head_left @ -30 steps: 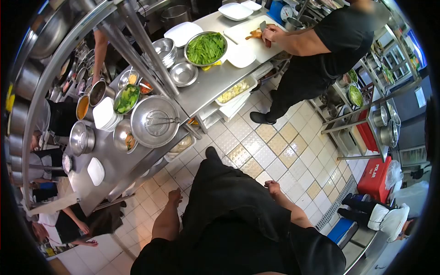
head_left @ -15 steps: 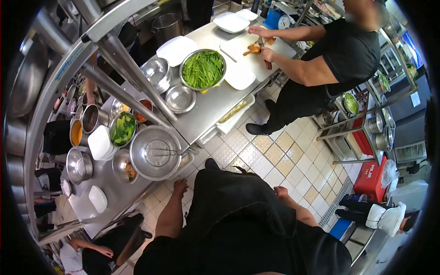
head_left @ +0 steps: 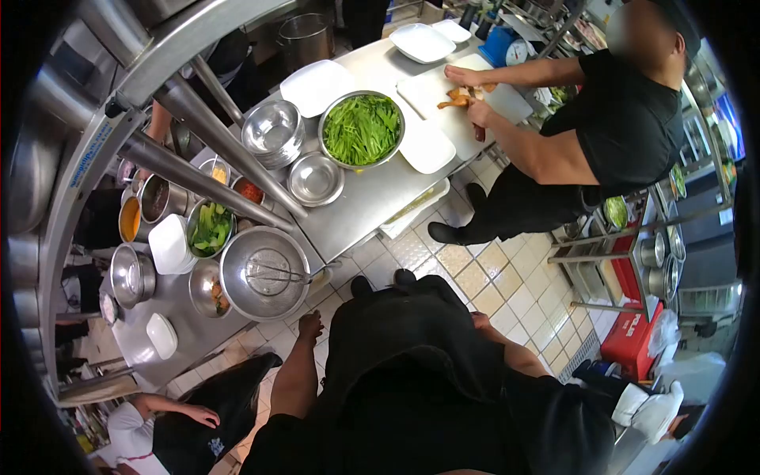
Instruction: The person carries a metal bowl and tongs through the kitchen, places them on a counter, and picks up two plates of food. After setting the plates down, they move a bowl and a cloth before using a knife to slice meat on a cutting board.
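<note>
My left hand [head_left: 310,325] hangs beside my dark apron, its fingers curled in, and I see nothing in it. Nearest to it is a large metal bowl [head_left: 237,305] at the counter's edge, with a wire whisk [head_left: 277,273] lying in it. At the right side of the apron [head_left: 396,317], my right hand [head_left: 480,321] is partly covered by the cloth; its fingers are hidden. A smaller metal bowl [head_left: 203,291] with some food sits beside the large one, and a bowl of leafy greens [head_left: 210,228] stands behind.
Across the steel counter [head_left: 348,226], a co-worker [head_left: 625,119] cuts browned meat [head_left: 459,99] on a white board. A big bowl of cut greens [head_left: 362,128] stands nearby. Steel posts [head_left: 229,150] rise at left. Another person [head_left: 182,427] is at lower left. A red cooler [head_left: 631,340] sits at right.
My view has shifted a little, and my feet now show ahead of the apron. The co-worker's hands have moved closer together over the meat. The person at lower left has come further into view.
</note>
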Motion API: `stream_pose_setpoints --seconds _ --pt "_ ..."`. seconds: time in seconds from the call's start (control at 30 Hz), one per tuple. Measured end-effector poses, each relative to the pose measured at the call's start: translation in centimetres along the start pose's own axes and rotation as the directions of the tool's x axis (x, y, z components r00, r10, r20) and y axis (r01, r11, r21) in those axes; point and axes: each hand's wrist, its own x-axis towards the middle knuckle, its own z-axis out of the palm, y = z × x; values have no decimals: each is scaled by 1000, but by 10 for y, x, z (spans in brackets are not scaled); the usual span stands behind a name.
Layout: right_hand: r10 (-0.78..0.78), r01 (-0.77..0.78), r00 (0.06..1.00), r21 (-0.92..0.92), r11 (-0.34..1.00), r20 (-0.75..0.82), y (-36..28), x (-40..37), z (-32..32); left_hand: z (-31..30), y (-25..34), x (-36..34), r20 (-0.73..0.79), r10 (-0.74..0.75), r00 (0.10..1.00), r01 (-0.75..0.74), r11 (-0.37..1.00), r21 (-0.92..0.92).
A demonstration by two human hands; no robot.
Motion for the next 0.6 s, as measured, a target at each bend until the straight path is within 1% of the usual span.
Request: stream_pose_setpoints --seconds 0.03,0.07,0.1,0.13,0.17,0.2,0.23,0.3,0.37,0.43,0.47,0.5,0.57,0.6 --pt "-124 130 987 -50 990 100 8 13 -9 1 -6 -6 -33 -23 999 21 999 -45" --pt "-127 134 986 -56 989 110 -17 9 -12 1 -19 0 -33 -41 999 40 998 -53" --pt "106 -106 994 -6 994 36 -58 2 -14 3 -28 -1 -40 -41 998 39 997 -61" --pt "338 -336 941 60 940 -25 -95 -3 -15 6 -35 -3 -40 -16 999 15 1000 -24" --pt "335 -334 942 55 941 -19 -101 10 -20 8 -43 -7 -39 9 999 -8 1000 15" --pt "321 -318 947 135 938 2 -105 23 -24 8 -55 -13 9 184 983 -183 973 141" --pt "305 -302 952 214 929 21 -112 33 -26 12 -53 -20 3 183 983 -181 974 138" --pt "251 -254 967 194 948 37 -123 51 -29 22 -54 -36 23 99 995 -101 991 89" --pt "239 -241 970 187 952 37 -138 60 -28 29 -62 -32 38 111 993 -113 993 47" --pt "230 -240 970 162 957 79 -150 66 -27 36 -67 -31 41 236 971 -239 965 105" --pt "224 -233 972 147 961 75 -153 67 -24 41 -67 -30 11 209 978 -209 977 36" --pt "223 -232 972 136 963 80 -156 68 -23 45 -67 -28 5 205 979 -205 978 26" --pt "237 -241 968 44 969 81 -157 71 -25 50 -59 -26 -35 183 983 -182 983 14" --pt "207 -212 974 46 976 93 -156 70 -26 53 -57 -27 -53 151 987 -154 986 -64"
